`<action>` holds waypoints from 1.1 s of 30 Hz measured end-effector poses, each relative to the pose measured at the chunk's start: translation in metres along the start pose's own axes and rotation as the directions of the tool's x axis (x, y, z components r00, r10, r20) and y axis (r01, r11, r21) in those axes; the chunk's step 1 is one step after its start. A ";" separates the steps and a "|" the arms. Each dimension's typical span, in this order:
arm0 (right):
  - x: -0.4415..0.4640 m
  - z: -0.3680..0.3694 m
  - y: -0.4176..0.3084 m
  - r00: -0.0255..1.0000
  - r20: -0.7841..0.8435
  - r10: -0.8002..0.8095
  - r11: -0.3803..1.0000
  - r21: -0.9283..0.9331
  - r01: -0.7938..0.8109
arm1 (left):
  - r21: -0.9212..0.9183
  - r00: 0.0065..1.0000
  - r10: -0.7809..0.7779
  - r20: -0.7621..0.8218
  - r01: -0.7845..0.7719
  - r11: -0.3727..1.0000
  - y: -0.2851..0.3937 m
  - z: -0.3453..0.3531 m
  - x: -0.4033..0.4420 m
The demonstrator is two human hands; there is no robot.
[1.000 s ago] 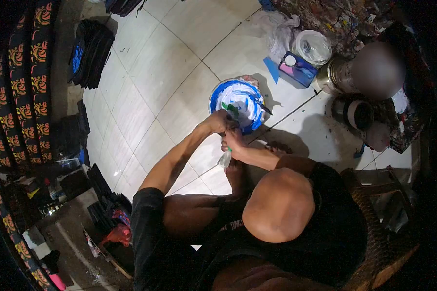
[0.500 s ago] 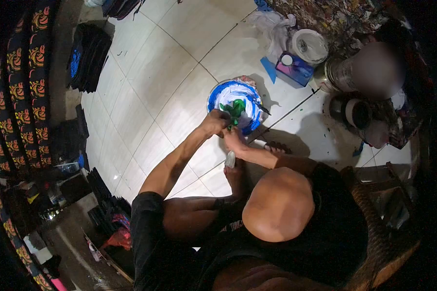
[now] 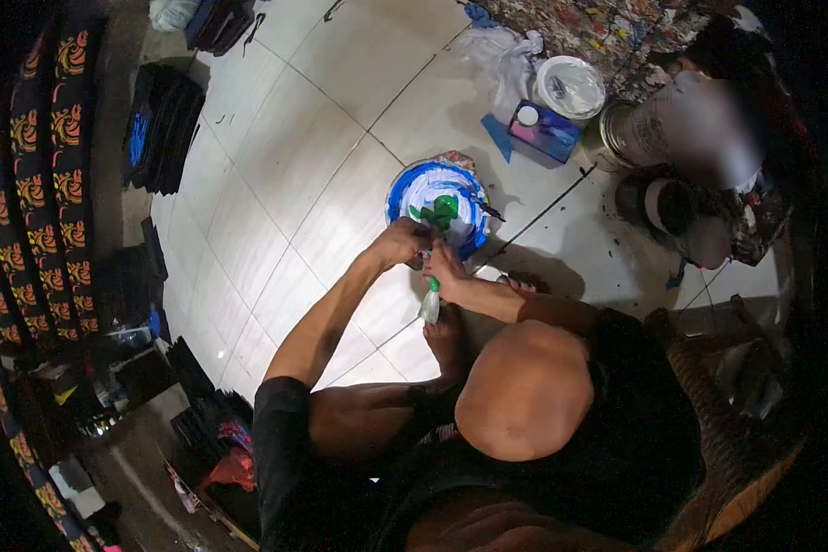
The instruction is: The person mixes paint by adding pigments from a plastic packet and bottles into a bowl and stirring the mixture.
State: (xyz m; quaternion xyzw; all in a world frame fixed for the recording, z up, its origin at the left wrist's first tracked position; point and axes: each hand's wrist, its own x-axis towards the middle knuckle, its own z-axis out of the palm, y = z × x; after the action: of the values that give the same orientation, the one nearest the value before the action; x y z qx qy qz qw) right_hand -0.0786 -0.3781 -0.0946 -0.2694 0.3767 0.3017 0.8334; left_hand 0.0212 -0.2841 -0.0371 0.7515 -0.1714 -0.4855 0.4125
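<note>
My left hand [image 3: 398,244] is closed at the near-left rim of a round tub [image 3: 397,189] with blue and white paint in it. Against it, my right hand [image 3: 447,268] is closed around a small clear plastic bag [image 3: 431,306] with green in it, whose pale end hangs down below the fist. Both hands meet on the bag; the exact grip of the left fingers is hidden. Green paint [image 3: 444,211] lies on the white in the middle of the tub. A dark stick-like thing [image 3: 493,213] rests across the tub's right rim.
Beyond the tub stand a blue-purple container [image 3: 543,138] with a white cap, a white bucket [image 3: 570,87] and a metal can [image 3: 616,133]. A white cloth [image 3: 506,69] lies behind them. Stacked dark pieces [image 3: 164,129] are at left. My bare foot [image 3: 442,336] is close below the hands.
Both hands have drawn slightly down toward me, away from the tub's middle. More green shows in the bag below my right fist, and the green in the tub is less covered.
</note>
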 end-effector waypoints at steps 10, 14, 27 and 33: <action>0.007 0.007 -0.020 0.995 -0.097 -0.018 0.999 -0.038 0.015 | 0.321 0.907 0.019 -0.422 0.130 0.938 0.029 0.012 -0.003; 0.007 -0.020 -0.025 0.961 0.113 -0.254 0.888 -0.367 0.278 | 0.212 0.831 -0.033 -0.555 0.180 0.961 -0.004 -0.002 -0.010; -0.341 -0.120 -0.281 0.243 -0.023 -0.970 0.051 -0.992 0.113 | -0.180 0.928 -0.003 -0.373 -0.069 0.981 0.108 -0.019 -0.080; -0.268 -0.282 -0.423 0.576 -0.162 -0.801 -0.201 -0.833 -0.515 | -0.185 0.906 0.087 -0.414 -0.177 0.967 0.135 -0.023 -0.084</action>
State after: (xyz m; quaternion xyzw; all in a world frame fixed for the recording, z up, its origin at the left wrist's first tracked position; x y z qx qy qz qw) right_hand -0.0540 -0.9340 0.0501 -0.9460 0.2634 0.1785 0.0623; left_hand 0.0212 -0.2997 0.1229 0.7720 -0.0793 -0.3073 0.5508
